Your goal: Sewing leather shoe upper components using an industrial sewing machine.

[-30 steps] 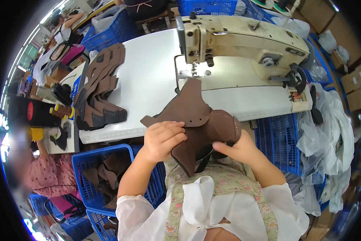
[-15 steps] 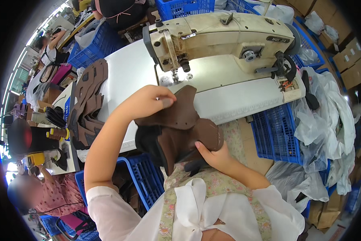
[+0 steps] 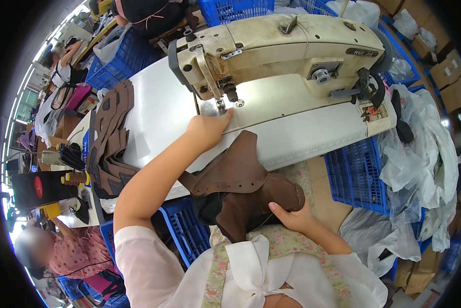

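A brown leather shoe upper (image 3: 240,169), with a black lining and a row of small holes, hangs in front of the sewing machine. My right hand (image 3: 296,216) grips its rounded end, thumb on top. My left hand (image 3: 210,131) is off the leather, close to the needle and presser foot (image 3: 221,105) of the cream sewing machine (image 3: 276,46). Its fingers are drawn together with the index fingertip toward the foot; whatever they pinch, if anything, is too small to make out.
Stacked brown leather pieces (image 3: 110,138) lie at the left end of the white machine table (image 3: 153,102). Blue crates (image 3: 356,172) stand right and left of me, with plastic bags (image 3: 420,149) at the right. Co-workers sit at the left, one in a pink patterned top (image 3: 89,246).
My left hand has let go of the leather upper and moved forward to the needle area. My right hand has shifted the upper slightly right and toward me.
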Demonstrator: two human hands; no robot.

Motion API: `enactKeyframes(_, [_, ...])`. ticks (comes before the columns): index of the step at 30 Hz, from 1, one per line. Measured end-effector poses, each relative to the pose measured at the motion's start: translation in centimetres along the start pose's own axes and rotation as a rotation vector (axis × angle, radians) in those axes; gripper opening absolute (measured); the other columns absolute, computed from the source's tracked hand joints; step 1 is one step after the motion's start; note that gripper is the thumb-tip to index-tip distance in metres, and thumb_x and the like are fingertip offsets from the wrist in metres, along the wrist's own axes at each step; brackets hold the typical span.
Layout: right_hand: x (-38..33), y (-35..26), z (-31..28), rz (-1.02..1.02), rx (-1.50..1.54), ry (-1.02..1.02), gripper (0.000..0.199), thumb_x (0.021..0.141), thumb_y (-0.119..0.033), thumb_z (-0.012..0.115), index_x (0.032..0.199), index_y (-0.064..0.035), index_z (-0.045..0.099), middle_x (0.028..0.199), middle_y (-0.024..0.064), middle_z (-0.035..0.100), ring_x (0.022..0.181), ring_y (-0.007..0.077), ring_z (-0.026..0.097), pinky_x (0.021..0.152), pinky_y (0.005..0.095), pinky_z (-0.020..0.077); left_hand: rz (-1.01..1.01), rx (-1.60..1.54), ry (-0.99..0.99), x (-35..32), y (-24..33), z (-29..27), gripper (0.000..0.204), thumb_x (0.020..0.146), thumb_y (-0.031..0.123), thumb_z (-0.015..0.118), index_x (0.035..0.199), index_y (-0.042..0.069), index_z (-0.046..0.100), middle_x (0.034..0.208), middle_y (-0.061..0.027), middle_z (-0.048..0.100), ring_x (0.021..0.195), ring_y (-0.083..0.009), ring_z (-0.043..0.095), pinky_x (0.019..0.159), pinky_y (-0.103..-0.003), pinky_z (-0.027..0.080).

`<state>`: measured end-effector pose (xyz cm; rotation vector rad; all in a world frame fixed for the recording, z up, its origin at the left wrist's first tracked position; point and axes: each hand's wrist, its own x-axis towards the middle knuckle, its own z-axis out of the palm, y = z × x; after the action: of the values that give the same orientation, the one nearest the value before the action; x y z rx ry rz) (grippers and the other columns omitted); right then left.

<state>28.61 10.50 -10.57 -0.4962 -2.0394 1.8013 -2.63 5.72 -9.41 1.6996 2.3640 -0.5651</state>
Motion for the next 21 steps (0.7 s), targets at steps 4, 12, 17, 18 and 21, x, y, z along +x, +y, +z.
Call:
enactKeyframes(4, [0.8,0.0,-0.2,0.01,0.063,-0.059,0.034,0.089,-0.014,0.066,0.119,0.0021,0.06,0.107,0.0129,0.068,0.097,0.0173,0.063,0.084,0.0299,0.0497,-0.046,0.045,-0.084,-2.2,-3.8,1.3,0.077,0.083,0.004,0.048,0.152,0.025,0.022,0.081,-0.0105,0.066,0.07,-0.0286,0.066,0.063,-0.041,0.052])
enactKeyframes(12, [2.1,-1.2,0.9,0.055,0.124,-0.048,0.036,0.088,-0.011,0.066,0.121,0.0017,0.058,0.116,0.0124,0.064,0.106,0.0214,0.061,0.091,0.0329,0.0474,-0.174,-0.159,0.129,-6.9,-5.9,-0.1,0.052,0.081,0.007,0.055,0.132,0.015,0.055,0.089,-0.0117,0.067,0.08,-0.0292,0.066,0.072,-0.04,0.052])
enactKeyframes(17, [3.6,-2.9,1.8,-0.112,-0.03,-0.116,0.027,0.088,-0.014,0.066,0.111,-0.0007,0.061,0.085,0.0103,0.068,0.076,0.0211,0.066,0.069,0.0319,0.0508,0.353,-0.79,0.212,-10.9,-0.5,-7.7,0.061,0.075,0.01,0.067,0.134,0.005,0.051,0.126,-0.0203,0.055,0.118,-0.0363,0.052,0.1,-0.038,0.042])
enactKeyframes(18, [4.1,-3.0,1.9,-0.112,-0.032,-0.114,0.027,0.088,-0.014,0.066,0.111,-0.0007,0.061,0.085,0.0103,0.068,0.076,0.0211,0.066,0.069,0.0319,0.0508,0.447,-0.856,0.16,-11.3,-0.1,-8.3,0.066,0.074,0.01,0.068,0.137,0.004,0.048,0.137,-0.0217,0.047,0.129,-0.0374,0.044,0.106,-0.038,0.037])
enactKeyframes(21, [6.3,-2.6,2.4,-0.237,-0.067,-0.086,0.027,0.088,-0.018,0.067,0.108,-0.0015,0.062,0.078,0.0134,0.067,0.07,0.0286,0.067,0.065,0.0349,0.0511,0.393,-0.744,0.13,-12.0,0.1,-9.3,0.076,0.072,0.005,0.065,0.143,0.002,0.038,0.148,-0.0215,0.034,0.136,-0.0387,0.034,0.111,-0.038,0.032])
